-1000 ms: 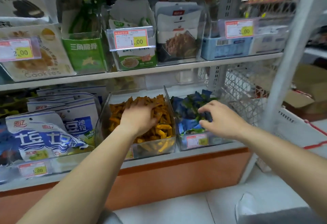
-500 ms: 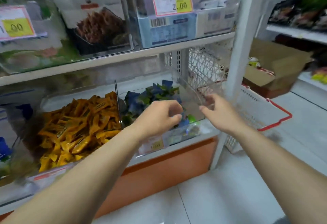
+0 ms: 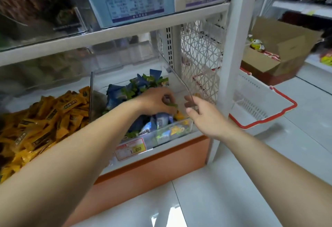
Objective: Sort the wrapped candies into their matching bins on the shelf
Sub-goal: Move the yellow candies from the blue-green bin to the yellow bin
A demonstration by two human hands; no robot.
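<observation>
A clear plastic bin [image 3: 175,76] on the lower shelf holds blue and green wrapped candies [image 3: 116,93]. My left hand [image 3: 156,102] is inside this bin, its fingers curled on candies, with a green wrapper showing under the fingertips. My right hand [image 3: 203,115] is at the bin's right front corner, fingers touching the clear side wall. To the left, a second clear bin is heaped with orange wrapped candies [image 3: 45,112].
A price tag reading 1.00 [image 3: 131,148] hangs on the bin's front. A white shopping basket with red handles [image 3: 260,108] stands on the floor to the right of the shelf post [image 3: 231,47]. A cardboard box [image 3: 280,50] sits behind it. Boxed goods fill the upper shelf.
My left hand has gone from the orange candy bin over to the blue and green bin. My right hand has left that bin's contents and now rests on its right wall. The view has shifted right.
</observation>
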